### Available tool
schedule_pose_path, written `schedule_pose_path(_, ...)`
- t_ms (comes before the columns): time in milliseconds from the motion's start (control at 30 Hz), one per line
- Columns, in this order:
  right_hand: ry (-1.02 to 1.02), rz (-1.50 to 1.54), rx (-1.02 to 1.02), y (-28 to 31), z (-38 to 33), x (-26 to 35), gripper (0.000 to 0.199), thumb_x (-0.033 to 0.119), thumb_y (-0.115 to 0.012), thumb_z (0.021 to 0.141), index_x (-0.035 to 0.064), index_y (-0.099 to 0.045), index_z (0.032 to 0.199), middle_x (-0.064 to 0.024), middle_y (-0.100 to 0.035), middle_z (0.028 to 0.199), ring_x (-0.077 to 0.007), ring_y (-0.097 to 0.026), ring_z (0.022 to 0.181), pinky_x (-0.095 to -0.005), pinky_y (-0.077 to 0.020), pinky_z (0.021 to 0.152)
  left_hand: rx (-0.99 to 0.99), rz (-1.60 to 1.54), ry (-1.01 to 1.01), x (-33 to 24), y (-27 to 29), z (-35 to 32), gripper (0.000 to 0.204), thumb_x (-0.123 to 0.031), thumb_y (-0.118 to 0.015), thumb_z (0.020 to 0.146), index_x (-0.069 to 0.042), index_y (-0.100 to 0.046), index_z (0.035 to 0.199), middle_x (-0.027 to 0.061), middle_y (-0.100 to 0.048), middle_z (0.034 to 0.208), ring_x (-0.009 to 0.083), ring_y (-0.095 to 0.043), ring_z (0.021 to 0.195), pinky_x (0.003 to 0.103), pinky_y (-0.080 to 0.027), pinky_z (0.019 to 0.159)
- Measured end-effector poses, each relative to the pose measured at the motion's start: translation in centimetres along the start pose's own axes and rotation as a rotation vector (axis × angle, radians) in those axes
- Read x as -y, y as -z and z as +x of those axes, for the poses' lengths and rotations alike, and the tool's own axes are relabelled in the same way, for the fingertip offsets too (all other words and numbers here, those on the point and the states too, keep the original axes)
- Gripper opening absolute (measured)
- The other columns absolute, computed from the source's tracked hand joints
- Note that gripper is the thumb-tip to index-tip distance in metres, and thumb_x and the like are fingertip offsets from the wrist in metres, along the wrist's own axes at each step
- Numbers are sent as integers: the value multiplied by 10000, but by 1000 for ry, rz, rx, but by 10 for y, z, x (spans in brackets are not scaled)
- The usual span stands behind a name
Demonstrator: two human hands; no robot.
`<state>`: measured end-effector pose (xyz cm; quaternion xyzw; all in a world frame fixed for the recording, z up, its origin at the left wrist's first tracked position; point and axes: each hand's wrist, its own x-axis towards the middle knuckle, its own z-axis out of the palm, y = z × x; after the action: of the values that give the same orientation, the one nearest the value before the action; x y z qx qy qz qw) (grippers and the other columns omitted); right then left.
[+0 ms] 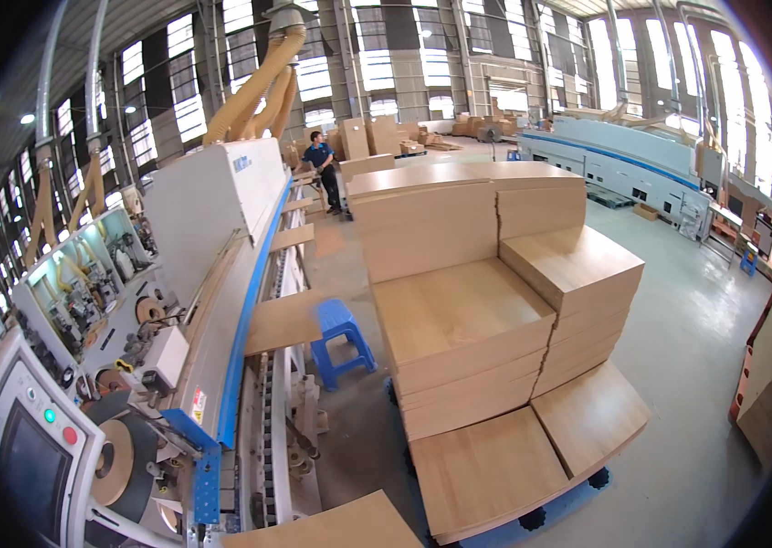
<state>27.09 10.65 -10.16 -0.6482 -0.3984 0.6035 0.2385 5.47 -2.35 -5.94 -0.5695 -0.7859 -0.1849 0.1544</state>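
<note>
Neither of the person's hands is in view, so I cannot tell whether the fingers are spread, closed or pinching anything.

Far left: the control panel of the edge-banding machine, with a dark screen and green and red buttons. Just right of it, a coil of edge-banding tape sits at the infeed, and the open hood exposes the working units. One wood panel lies on the machine's conveyor, with further panels on the track behind it. Another panel rests at the lower edge, nearest the person, its corner projecting over the infeed.

Centre: a blue plastic stool stands in the narrow aisle between machine and a wheeled cart carrying stepped stacks of panels.

Risks, as judged: the stool is a trip hazard in that aisle; the uneven stacks could slide if the cart is knocked; the open hood leaves moving parts reachable.

Further back, a worker stands beside the line. Right: a second long machine and a panel leaning upright at the edge.

Floor is smooth grey concrete, glossy. The room is a tall factory hall with large windows and yellow dust-extraction ducts.
</note>
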Motion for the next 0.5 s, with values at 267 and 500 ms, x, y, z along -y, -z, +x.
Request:
schedule_pose_path(267, 153, 324, 120, -163, 40, -54, 473, 430, -623, 739, 68, -573, 1040, -145, -616, 911, -228, -572, 844, -351, -447, 736, -191, 52, 203, 22, -23, 6, 455, -373, -503, 805, -27, -511, 1101, 241, -480, 1149, 450, -431, 1058, 555, -331, 875)
schedule_pose_path(500, 314, 126, 69, -145, 69, 56, 479, 497, -526, 782, 34, -627, 854, -126, -622, 746, -252, -579, 699, -364, -441, 606, -59, -48, 278, 11, -25, 97, 457, -400, -462, 832, -14, -518, 1070, 265, -461, 1142, 462, -412, 1039, 557, -321, 866)
